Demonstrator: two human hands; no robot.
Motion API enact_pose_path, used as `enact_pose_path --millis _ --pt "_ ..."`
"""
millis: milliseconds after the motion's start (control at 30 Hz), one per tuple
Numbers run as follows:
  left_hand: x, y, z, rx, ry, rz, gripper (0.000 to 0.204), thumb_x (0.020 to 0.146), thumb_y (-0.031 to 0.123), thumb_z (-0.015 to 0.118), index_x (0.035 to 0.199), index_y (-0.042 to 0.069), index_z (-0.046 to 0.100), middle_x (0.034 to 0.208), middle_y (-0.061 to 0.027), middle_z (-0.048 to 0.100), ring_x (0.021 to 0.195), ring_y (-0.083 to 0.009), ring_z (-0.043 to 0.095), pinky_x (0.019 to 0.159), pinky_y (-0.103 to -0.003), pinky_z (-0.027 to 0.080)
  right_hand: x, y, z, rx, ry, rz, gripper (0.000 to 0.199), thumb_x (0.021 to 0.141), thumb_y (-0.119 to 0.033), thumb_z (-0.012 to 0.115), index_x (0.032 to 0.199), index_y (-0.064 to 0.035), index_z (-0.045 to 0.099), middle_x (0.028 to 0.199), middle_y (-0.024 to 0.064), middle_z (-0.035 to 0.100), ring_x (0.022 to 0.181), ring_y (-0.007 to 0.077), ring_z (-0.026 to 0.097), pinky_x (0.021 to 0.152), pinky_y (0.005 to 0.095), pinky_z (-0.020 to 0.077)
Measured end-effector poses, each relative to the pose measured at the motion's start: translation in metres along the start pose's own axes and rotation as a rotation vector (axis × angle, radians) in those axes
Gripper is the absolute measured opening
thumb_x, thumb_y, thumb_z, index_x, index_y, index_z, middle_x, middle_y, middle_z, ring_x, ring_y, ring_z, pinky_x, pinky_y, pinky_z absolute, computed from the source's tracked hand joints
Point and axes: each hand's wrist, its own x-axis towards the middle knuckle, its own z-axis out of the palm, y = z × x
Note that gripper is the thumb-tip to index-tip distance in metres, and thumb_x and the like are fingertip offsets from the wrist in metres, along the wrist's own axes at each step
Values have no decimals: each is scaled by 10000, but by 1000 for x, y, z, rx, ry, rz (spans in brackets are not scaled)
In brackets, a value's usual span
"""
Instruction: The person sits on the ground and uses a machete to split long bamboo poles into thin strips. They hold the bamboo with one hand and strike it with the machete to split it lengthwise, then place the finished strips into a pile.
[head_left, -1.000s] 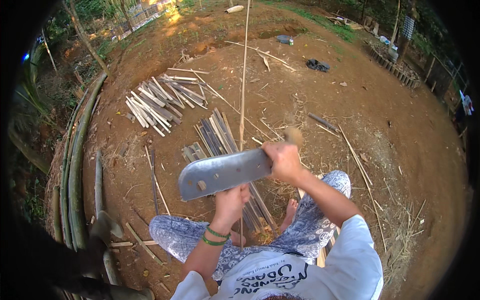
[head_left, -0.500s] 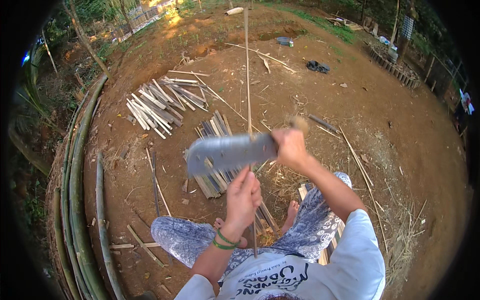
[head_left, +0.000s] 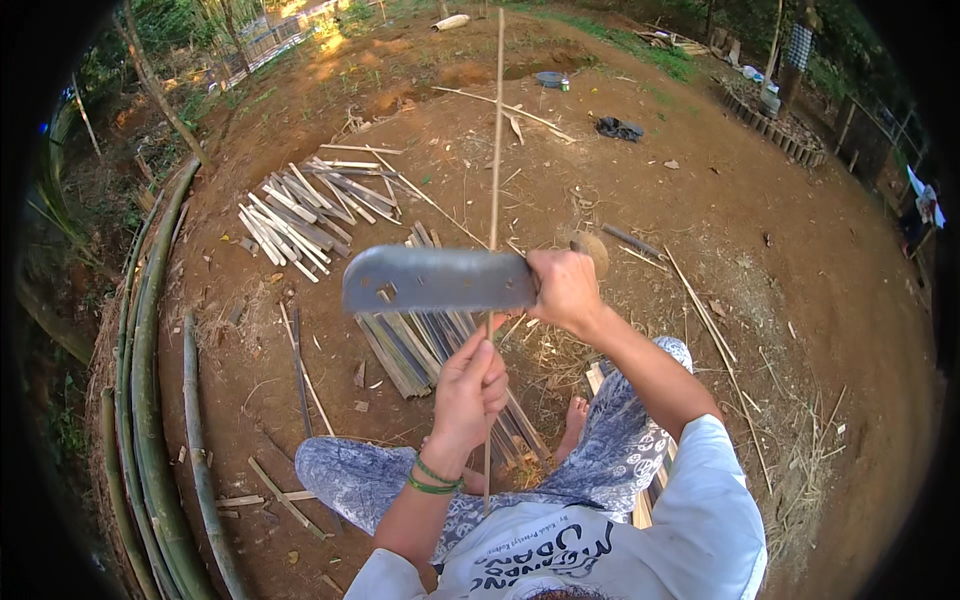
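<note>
My right hand (head_left: 566,288) is closed around the handle of a machete (head_left: 430,278), whose broad grey blade points left, roughly level. A rounded light-brown handle end (head_left: 591,252) shows behind that hand. In my left hand (head_left: 467,392), thumb and fingers pinch a long, thin bamboo strip (head_left: 497,150) just below the blade. The strip stands nearly in line with my body, running from my lap far out ahead. The blade crosses over it close to my right hand, hiding a short stretch; whether its edge touches the strip I cannot tell.
Split bamboo pieces lie in a loose pile (head_left: 300,215) ahead left and a neater stack (head_left: 415,345) before my legs. Long green bamboo poles (head_left: 150,400) line the left side. A blue-grey basin (head_left: 550,79) and a black cloth-like thing (head_left: 619,129) lie farther off.
The blade has swung to a more level angle, its tip rising and moving left. Both hands keep their holds. The whole view has shifted slightly.
</note>
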Motion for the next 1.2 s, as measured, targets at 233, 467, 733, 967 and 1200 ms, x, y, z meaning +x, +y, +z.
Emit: enact_pose_path --millis 233,467,733,967,1200 --pt "-17 -13 -5 -36 -42 -87 429 1084 181 428 1495 58 408 721 44 366 509 -28 289 424 -180 238 25 25 0 -68 -6 207 254 562 -169 795 721 -62 627 648 141 657 629 315 682 611 436 549" --pt "-24 -10 -6 67 8 -71 440 1081 171 436 1501 44 407 715 51 359 516 -30 299 436 -182 251 4 22 -1 -104 -60 160 339 529 -170 868 776 -54 667 692 118 695 634 255 690 617 411 559" --pt "-21 -12 -8 139 37 7 442 1079 160 442 1501 34 410 708 61 353 532 -25 301 451 -195 263 8 15 -17 -73 -88 67 361 503 -188 856 754 -54 634 705 139 680 681 337 694 654 456 557" --pt "-13 -14 -13 252 80 66 426 1077 158 445 1492 60 435 692 57 348 523 -34 310 447 -194 266 -4 7 -14 -44 -112 -43 265 608 -190 791 733 -53 601 698 141 660 680 353 682 632 459 547" --pt "-24 -11 -12 224 117 56 406 1080 143 432 1474 50 459 675 78 337 513 -15 285 441 -197 246 1 8 -13 -4 -87 -76 257 608 -195 784 750 -54 623 724 137 673 694 375 676 648 467 538"
